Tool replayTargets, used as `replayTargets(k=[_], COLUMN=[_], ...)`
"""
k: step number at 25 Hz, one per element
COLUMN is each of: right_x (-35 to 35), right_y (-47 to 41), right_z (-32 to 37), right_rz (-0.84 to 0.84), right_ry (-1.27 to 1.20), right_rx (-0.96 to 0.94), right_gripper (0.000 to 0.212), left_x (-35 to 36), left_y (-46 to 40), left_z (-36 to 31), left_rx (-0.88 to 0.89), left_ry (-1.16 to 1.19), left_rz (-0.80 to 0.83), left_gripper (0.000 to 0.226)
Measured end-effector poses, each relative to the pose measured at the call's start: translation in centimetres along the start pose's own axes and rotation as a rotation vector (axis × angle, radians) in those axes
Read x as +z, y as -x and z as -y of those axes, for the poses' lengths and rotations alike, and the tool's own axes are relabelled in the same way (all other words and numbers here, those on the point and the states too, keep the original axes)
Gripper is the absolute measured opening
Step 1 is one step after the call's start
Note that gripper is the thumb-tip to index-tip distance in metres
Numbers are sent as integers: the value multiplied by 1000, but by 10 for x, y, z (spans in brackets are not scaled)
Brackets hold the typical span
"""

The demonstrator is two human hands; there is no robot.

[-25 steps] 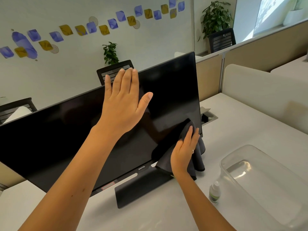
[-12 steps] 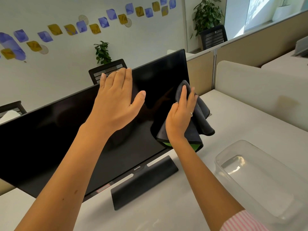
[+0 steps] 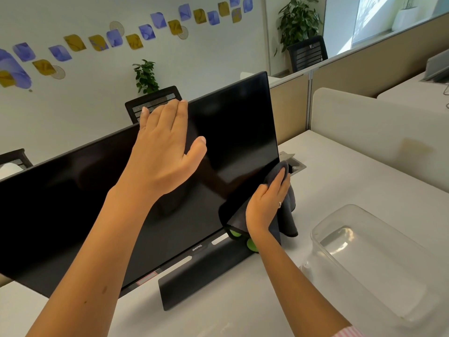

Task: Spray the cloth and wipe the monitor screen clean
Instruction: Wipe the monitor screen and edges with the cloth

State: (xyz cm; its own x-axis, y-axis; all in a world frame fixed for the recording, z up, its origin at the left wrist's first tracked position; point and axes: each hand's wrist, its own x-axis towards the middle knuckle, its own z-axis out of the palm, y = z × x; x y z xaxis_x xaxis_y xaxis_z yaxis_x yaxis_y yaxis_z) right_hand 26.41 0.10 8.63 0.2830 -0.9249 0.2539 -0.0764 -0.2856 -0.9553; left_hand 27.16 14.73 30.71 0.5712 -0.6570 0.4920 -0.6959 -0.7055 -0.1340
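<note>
A black monitor (image 3: 230, 132) stands tilted on the white desk, its dark screen facing me. My left hand (image 3: 165, 152) lies flat against the upper middle of the screen, fingers reaching over the top edge. My right hand (image 3: 267, 203) presses a dark grey cloth (image 3: 286, 220) with a green underside against the screen's lower right corner. Part of the cloth hangs off the monitor's right edge. The spray bottle is not in view.
A clear plastic tub (image 3: 379, 259) sits on the desk at the right. The monitor's black base (image 3: 201, 276) rests in front of me. A cable port (image 3: 294, 164) is set in the desk behind the cloth, with a beige partition (image 3: 379, 132) beyond.
My right hand has slid the cloth from the upper right of the screen down to its lower right corner. My left hand stays flat on the screen.
</note>
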Motion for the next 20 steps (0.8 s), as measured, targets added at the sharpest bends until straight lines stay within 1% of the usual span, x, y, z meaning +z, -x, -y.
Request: replayTargets(k=[4,11,15,20], right_x=[1,-4,-5,-11], right_y=[6,7,5,23], right_z=[-16,-24,-22,-21], right_rz=[29,64,76,118], right_ry=[50,83,98,204], right_rx=[137,316,350,306], right_gripper=[52,51,52,52], left_x=[1,3,4,4], left_y=[0,0,0,1], left_z=[0,1,2,1], left_rx=[-1,-17,-19,-23], left_ry=[12,63,60,75], left_rz=[-5,-20,-27,-28], left_gripper=[70,68,68,69])
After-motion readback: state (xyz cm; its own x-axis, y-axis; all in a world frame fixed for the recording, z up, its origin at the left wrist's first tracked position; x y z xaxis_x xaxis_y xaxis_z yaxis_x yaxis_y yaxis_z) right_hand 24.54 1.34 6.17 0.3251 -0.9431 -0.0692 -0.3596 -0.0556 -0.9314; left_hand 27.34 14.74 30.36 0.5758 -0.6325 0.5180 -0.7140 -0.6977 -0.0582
